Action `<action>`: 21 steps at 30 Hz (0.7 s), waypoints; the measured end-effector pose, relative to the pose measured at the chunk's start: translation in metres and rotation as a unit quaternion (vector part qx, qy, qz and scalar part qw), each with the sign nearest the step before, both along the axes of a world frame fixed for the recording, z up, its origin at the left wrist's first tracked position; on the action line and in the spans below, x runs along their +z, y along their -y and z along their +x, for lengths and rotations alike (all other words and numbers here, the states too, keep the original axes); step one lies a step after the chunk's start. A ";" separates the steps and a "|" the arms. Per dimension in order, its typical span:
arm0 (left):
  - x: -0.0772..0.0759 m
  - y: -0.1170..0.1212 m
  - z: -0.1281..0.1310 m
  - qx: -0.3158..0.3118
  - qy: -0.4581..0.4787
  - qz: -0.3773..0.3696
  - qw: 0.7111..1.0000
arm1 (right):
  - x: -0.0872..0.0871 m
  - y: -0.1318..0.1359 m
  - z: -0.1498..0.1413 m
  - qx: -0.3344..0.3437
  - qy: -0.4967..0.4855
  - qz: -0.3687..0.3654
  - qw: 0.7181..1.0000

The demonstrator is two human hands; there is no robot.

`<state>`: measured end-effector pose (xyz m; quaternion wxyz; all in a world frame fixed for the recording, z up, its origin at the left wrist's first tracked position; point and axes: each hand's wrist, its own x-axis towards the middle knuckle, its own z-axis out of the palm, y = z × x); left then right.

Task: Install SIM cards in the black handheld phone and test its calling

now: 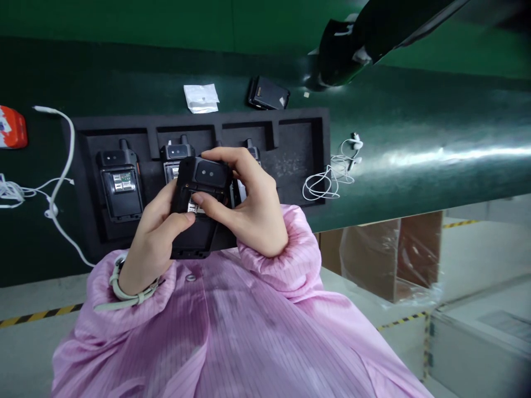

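Note:
Between my two hands is a black rugged handheld phone [203, 177], its back turned up and its battery bay uncovered. My left hand [155, 240] is closed around its left side, with the thumb at the card slots [192, 207]. My right hand [253, 207] grips the upper right edge, and its thumb presses near the same slots. Below the phone lies a black foam tray [296, 117]. A similar phone [120, 182] with its back open rests in the tray's left compartment. Another phone [177, 150] sits partly hidden behind the held one, and a third shows only its top past my right fingers.
Beyond the tray lie a white plastic packet [201, 98] and stacked black batteries or covers [269, 94]. White earphones [329, 179] are coiled at the right. A white cable [71, 149] and an orange object [12, 127] are at the left. A cardboard box [373, 257] stands below the table edge.

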<state>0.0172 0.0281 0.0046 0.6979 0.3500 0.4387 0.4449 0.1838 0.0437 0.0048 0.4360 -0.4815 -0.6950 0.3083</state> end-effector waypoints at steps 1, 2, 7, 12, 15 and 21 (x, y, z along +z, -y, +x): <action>0.000 0.000 0.000 -0.001 0.002 0.002 1.000 | 0.001 0.000 0.001 0.004 -0.001 -0.006 1.000; 0.001 0.000 -0.001 -0.001 0.004 0.004 1.000 | 0.002 0.000 0.001 0.009 -0.005 -0.013 1.000; 0.001 0.000 -0.002 -0.001 -0.001 0.010 1.000 | 0.005 0.001 0.002 0.028 -0.038 -0.036 0.998; 0.000 0.004 -0.004 -0.011 0.001 0.022 1.000 | 0.008 0.004 -0.005 0.020 -0.051 -0.039 0.998; -0.001 0.007 -0.005 -0.018 -0.012 0.038 0.999 | 0.008 0.005 -0.010 0.008 -0.058 -0.038 0.998; -0.003 0.008 -0.005 -0.016 -0.010 0.054 0.998 | 0.009 0.004 -0.012 0.003 -0.069 -0.041 0.997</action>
